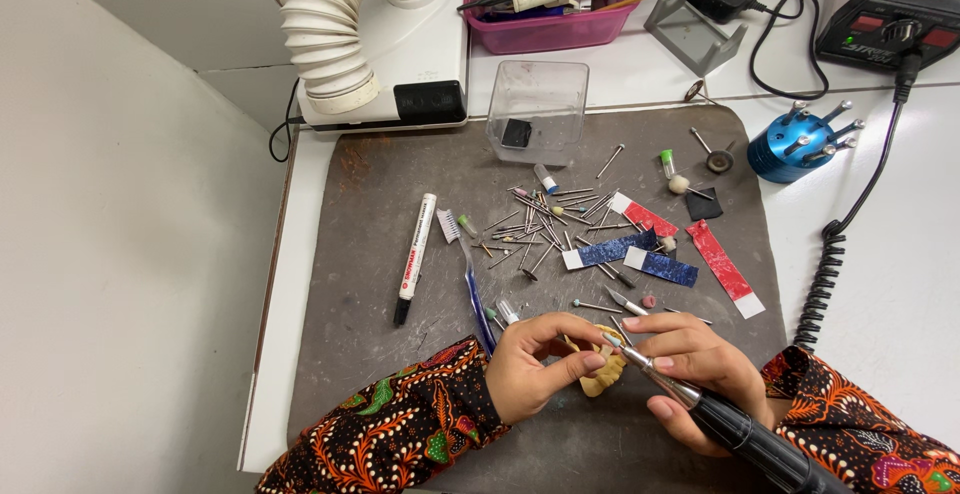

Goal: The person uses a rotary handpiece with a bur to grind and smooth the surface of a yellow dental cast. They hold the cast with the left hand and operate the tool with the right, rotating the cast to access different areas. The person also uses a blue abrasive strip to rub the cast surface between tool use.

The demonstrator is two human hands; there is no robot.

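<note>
A grey mat (400, 254) covers your bench, with a ribbed white hose (330, 24) at its far edge and a white marker (415, 257) with red print lying left. Your right hand (695, 364) grips a black handpiece (740, 429), cut off below; your left hand (535, 364) pinches a small yellowish cast (603, 374), half hidden, at the mat's near edge.

Bright, even overhead light, soft shadows, sharp focus, slight edge distortion.
</note>
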